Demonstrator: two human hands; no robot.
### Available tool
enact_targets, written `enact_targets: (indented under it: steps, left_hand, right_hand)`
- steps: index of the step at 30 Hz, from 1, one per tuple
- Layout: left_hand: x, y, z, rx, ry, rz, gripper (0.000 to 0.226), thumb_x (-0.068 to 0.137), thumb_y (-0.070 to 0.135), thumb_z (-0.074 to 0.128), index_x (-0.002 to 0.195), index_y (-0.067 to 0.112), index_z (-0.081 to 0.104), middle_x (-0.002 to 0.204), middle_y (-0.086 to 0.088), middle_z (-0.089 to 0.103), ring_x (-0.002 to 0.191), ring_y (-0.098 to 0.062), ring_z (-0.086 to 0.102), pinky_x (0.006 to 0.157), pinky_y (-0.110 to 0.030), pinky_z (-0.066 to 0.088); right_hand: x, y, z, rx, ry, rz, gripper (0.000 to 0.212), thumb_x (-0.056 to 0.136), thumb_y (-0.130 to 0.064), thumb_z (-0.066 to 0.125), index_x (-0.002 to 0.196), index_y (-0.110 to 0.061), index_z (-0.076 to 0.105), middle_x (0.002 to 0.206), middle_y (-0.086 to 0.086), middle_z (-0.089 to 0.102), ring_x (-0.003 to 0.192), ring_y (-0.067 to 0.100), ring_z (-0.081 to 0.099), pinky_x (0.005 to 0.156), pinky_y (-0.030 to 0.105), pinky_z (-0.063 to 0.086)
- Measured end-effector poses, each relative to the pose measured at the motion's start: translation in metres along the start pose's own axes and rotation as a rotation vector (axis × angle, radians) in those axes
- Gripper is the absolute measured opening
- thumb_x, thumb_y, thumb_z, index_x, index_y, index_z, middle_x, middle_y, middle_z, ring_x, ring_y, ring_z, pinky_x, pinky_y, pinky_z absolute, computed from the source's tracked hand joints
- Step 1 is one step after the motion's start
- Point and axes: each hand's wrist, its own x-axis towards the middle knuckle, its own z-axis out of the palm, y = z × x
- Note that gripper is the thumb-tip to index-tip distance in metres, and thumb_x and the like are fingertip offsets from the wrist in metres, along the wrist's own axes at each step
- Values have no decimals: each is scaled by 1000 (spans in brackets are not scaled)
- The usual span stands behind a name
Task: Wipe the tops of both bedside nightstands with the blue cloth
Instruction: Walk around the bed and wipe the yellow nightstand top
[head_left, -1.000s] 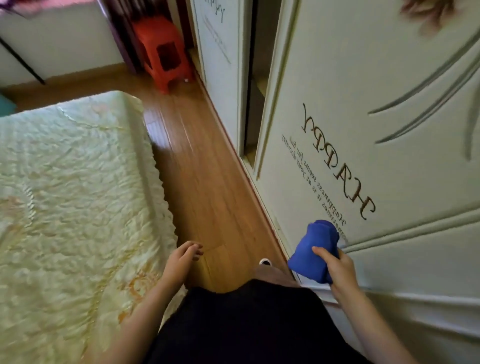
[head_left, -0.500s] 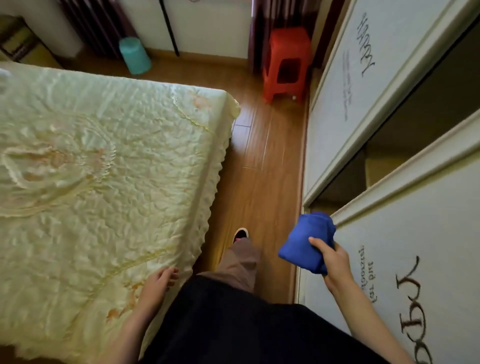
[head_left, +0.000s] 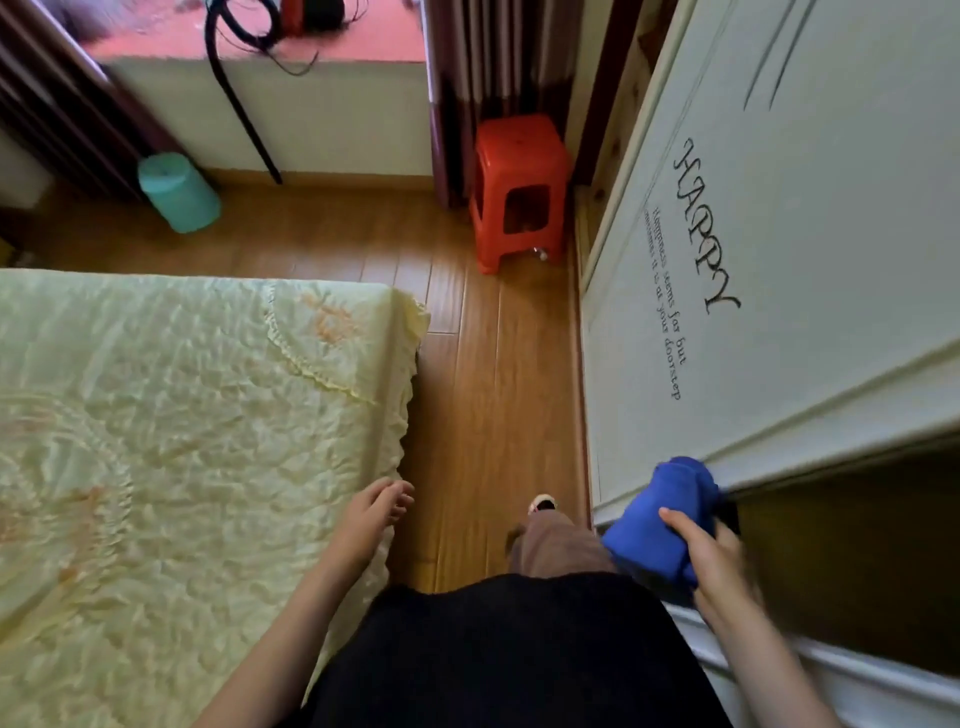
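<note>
— Up against my right hand (head_left: 719, 564) is the blue cloth (head_left: 660, 525), bunched, fingers closed round it, wardrobe door (head_left: 779, 270) just beyond.

— And the left?

— My left hand (head_left: 371, 514) is empty, fingers loosely curled, hanging at the bed (head_left: 182, 441) edge.

— Nightstands?

— None in view, so I cannot tell which way either lies from the cloth. My guess: walk on along the floor (head_left: 493, 389) past the bed's corner.

— Count?

— One cloth, two hands, one red stool (head_left: 519, 187), one teal bin (head_left: 179, 192), zero nightstands.
</note>
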Motion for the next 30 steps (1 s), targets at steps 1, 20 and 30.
enact_targets:
  steps: [1,20,30]
  left_hand:
    - [22,15,5,-7,4,4,28,98,32,46,95,23,72,93,-3,73,87,-17,67,77,-31,52]
    - [299,164,-64,-246,325,-256,30,99,19,44,92,5,69,94,-16,70,87,-31,65,69,-33,49]
    - [510,327,-163,-212,213,-54,28,98,20,44,93,10,70,91,-10,72,84,-22,65,73,-30,49]
  right_hand:
    - [17,-16,17,-6,-18,-8,32,79,-6,75,108,-2,63,105,18,67,86,29,64,74,39,52]
    - [252,-294,339,-101,-308,-73,24,80,-13,75,102,-9,66,101,11,71,91,28,67,79,44,53]
    - [357,-403,476,-132,-147,-100,42,81,-8,72,119,5,59,107,15,64,87,25,63,69,34,51]
